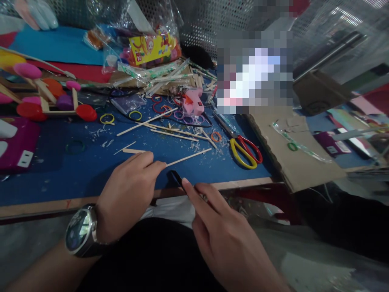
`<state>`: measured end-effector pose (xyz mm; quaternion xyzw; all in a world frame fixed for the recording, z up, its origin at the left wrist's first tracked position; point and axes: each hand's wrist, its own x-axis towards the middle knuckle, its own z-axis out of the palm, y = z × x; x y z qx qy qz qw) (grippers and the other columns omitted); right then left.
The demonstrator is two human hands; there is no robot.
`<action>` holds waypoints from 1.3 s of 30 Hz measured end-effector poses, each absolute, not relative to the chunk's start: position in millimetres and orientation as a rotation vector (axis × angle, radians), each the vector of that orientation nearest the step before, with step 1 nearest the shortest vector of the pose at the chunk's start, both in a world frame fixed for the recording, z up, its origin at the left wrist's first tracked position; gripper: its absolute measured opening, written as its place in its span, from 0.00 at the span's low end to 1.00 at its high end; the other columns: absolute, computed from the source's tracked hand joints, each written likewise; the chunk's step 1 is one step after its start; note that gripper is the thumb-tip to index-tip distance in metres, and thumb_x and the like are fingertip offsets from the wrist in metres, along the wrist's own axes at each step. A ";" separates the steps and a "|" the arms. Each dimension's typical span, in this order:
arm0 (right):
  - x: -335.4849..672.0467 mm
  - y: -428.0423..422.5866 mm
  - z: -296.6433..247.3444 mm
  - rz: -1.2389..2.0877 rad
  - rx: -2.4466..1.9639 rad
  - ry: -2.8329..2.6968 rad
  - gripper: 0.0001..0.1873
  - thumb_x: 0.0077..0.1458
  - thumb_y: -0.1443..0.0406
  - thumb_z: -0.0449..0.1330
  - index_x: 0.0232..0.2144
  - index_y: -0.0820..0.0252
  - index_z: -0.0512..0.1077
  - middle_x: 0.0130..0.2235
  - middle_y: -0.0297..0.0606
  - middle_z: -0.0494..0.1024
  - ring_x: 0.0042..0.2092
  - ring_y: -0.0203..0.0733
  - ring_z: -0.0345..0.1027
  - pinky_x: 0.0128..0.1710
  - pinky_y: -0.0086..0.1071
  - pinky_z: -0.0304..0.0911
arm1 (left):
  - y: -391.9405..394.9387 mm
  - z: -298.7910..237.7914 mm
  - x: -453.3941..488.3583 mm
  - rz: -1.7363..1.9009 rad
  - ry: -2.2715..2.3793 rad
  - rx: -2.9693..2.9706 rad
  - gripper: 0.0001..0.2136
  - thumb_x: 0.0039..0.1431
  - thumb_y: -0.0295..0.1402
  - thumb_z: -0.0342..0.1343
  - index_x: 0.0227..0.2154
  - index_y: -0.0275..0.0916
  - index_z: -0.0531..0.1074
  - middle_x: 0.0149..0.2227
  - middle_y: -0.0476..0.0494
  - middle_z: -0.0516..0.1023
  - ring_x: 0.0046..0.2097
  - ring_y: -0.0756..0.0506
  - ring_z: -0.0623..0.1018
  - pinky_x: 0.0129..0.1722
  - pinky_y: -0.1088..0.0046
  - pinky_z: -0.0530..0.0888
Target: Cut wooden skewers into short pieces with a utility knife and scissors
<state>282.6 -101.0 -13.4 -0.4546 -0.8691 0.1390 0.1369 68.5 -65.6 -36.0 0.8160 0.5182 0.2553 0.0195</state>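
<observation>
My left hand [130,188], a watch on its wrist, is closed at the table's front edge. Its fingertips pinch a thin wooden stick [191,157] that points to the right. From behind its knuckles pokes the rounded end of a flat craft stick [130,151]; whether the hand grips this too, I cannot tell. My right hand [225,227] is closed around a dark-bladed knife [175,177], index finger along its back. The blade tip is just below the thin stick, apart from my left fingers. The knife's handle is hidden in the palm.
Loose sticks [173,136], shavings and rubber bands lie beyond my hands. Scissors [243,152] with red and yellow handles are at the right, beside cardboard [306,162]. A pink device [193,103] and a plastic bag [148,48] are behind. A stick model [57,101] stands left.
</observation>
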 end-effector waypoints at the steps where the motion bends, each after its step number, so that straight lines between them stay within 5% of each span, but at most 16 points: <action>1: 286.2 -102.3 -12.4 0.425 -1.322 -2.504 0.31 0.61 0.75 0.47 0.66 0.67 0.64 0.55 0.50 0.75 0.50 0.45 0.77 0.46 0.37 0.80 | -65.6 -36.4 68.6 0.804 1.608 2.539 0.15 0.67 0.21 0.47 0.44 0.34 0.79 0.31 0.45 0.72 0.32 0.45 0.73 0.31 0.67 0.72; 16: 285.6 -89.6 -19.4 0.532 -1.366 -2.400 0.33 0.61 0.75 0.48 0.68 0.66 0.61 0.54 0.50 0.73 0.52 0.46 0.75 0.47 0.38 0.79 | -66.2 -38.2 70.4 0.832 1.698 2.547 0.11 0.66 0.24 0.53 0.46 0.33 0.78 0.37 0.41 0.76 0.38 0.43 0.76 0.39 0.63 0.75; 24: 281.5 -85.5 -21.4 0.544 -1.369 -2.401 0.32 0.62 0.75 0.48 0.67 0.67 0.60 0.52 0.51 0.74 0.50 0.46 0.76 0.43 0.39 0.80 | -80.1 -39.4 70.8 0.786 1.693 2.619 0.15 0.65 0.28 0.58 0.53 0.33 0.75 0.54 0.34 0.80 0.57 0.32 0.76 0.54 0.49 0.75; 39: 271.0 -82.4 -18.9 0.526 -1.378 -2.435 0.31 0.62 0.75 0.48 0.67 0.69 0.61 0.52 0.51 0.74 0.50 0.47 0.75 0.45 0.40 0.80 | -81.3 -42.6 71.2 0.717 1.688 2.658 0.17 0.66 0.29 0.56 0.56 0.30 0.73 0.57 0.37 0.80 0.63 0.31 0.74 0.53 0.48 0.74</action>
